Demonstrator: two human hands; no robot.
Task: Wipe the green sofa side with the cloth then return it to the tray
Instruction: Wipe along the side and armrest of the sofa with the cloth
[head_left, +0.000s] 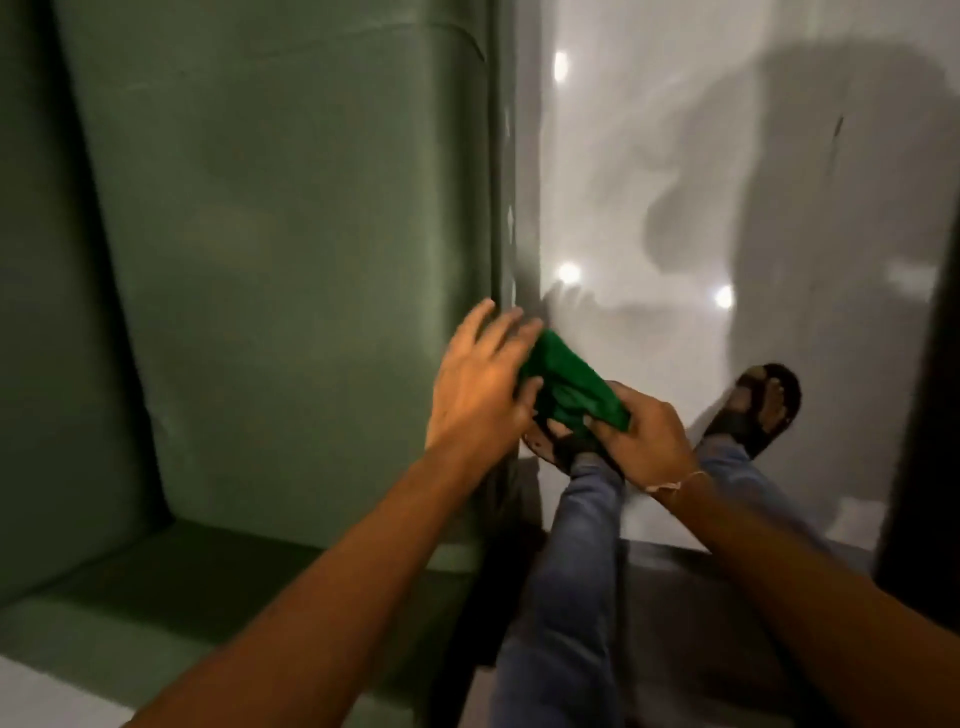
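A bright green cloth (569, 387) is stretched between both of my hands, just off the right edge of the dull green sofa (291, 249). My right hand (641, 434) pinches the cloth's lower right end. The fingers of my left hand (480, 384) are spread over the sofa's edge, with the thumb and fingers touching the cloth's upper left end. The sofa's narrow side panel (503, 208) runs as a thin strip along that edge. No tray is in view.
A glossy white floor (727, 156) lies to the right of the sofa, with light spots and shadows on it. My own legs in blue jeans (576, 545) and dark sandals (758, 410) stand beside the sofa. A dark upright edge (930, 415) borders the far right.
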